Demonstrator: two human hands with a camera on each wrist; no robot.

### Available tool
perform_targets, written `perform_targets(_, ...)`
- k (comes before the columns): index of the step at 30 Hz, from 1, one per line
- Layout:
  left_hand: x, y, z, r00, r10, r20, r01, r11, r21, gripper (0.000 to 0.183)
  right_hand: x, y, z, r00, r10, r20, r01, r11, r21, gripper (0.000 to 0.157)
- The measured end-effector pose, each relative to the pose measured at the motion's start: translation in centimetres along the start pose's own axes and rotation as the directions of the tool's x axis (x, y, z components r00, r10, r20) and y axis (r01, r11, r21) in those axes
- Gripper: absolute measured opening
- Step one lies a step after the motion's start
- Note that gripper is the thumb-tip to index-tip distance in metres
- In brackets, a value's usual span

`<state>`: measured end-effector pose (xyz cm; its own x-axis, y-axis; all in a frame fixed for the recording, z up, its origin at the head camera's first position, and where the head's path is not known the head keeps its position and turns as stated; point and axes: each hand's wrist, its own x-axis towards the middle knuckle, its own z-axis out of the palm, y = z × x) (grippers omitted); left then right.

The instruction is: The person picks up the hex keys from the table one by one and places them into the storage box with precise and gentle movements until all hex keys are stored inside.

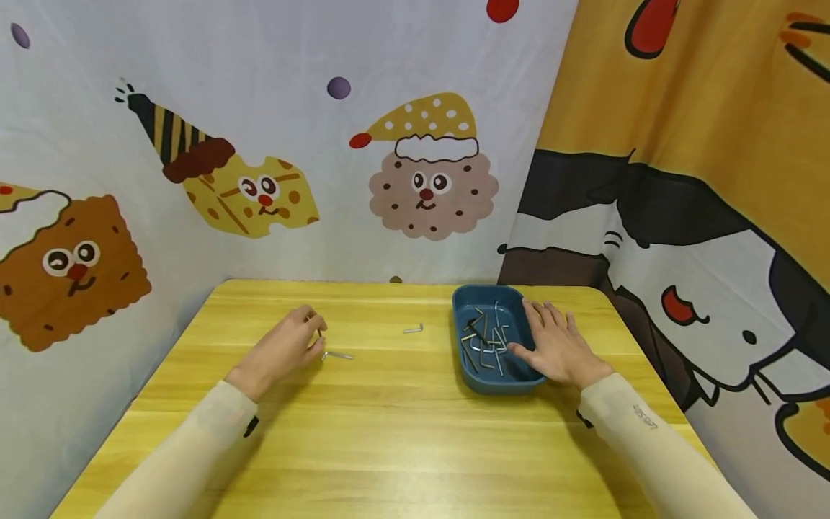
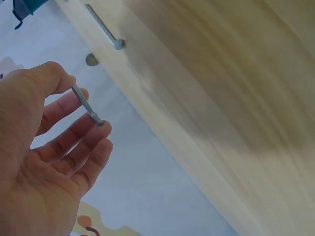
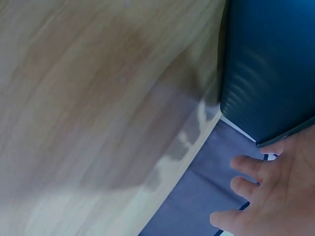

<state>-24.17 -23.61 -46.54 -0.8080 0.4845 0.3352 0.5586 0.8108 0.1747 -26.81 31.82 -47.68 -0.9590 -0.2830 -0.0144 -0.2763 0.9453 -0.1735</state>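
My left hand (image 1: pixel 282 349) is over the left part of the table. It pinches a small silver hex key (image 2: pixel 86 104) between thumb and fingers. Just beside this hand, another hex key (image 1: pixel 340 355) lies on the wood. A third, shorter hex key (image 1: pixel 413 329) lies by itself between the hand and a blue plastic box (image 1: pixel 499 387). Several L-shaped hex keys (image 1: pixel 483 339), silver and dark, lie jumbled inside the box. My right hand (image 1: pixel 560 346) rests on the box's right rim. Its fingers are spread along the outside, and the thumb reaches over the edge.
The yellow wood-grain table (image 1: pixel 382 447) ends at a far edge near the box. Behind it hangs a white cloth (image 1: pixel 279 94) with cartoon prints. A yellow and black patterned curtain (image 1: pixel 713 130) hangs along the right side.
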Motion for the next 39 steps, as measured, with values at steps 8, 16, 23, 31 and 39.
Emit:
perform_targets(8,1.1,2.2,0.2,1.000,0.017,0.009,-0.017,1.000,0.003,0.011,0.1,0.2,0.0,1.000,-0.003,0.002,0.003,1.000,0.021,0.107)
perform_targets(16,2.6,4.4,1.0,0.998,0.051,0.022,-0.051,0.999,-0.009,0.014,0.2,0.7,0.1,1.000,-0.004,-0.008,0.005,0.999,0.054,0.107)
perform_targets(23,3.5,5.9,1.3,0.996,0.086,0.010,-0.086,0.996,-0.002,0.014,0.2,0.6,-0.1,1.000,-0.015,-0.001,0.015,0.997,0.069,0.108)
perform_targets(31,4.6,7.6,2.4,0.991,0.135,0.001,-0.135,0.991,0.022,0.013,-0.1,1.0,0.0,1.000,-0.017,0.012,0.016,0.994,0.111,0.105)
perform_targets(39,6.5,9.5,3.1,0.982,0.190,-0.009,-0.190,0.981,0.028,0.014,-0.2,1.4,0.0,0.999,-0.035,-0.033,0.038,0.995,0.092,0.099)
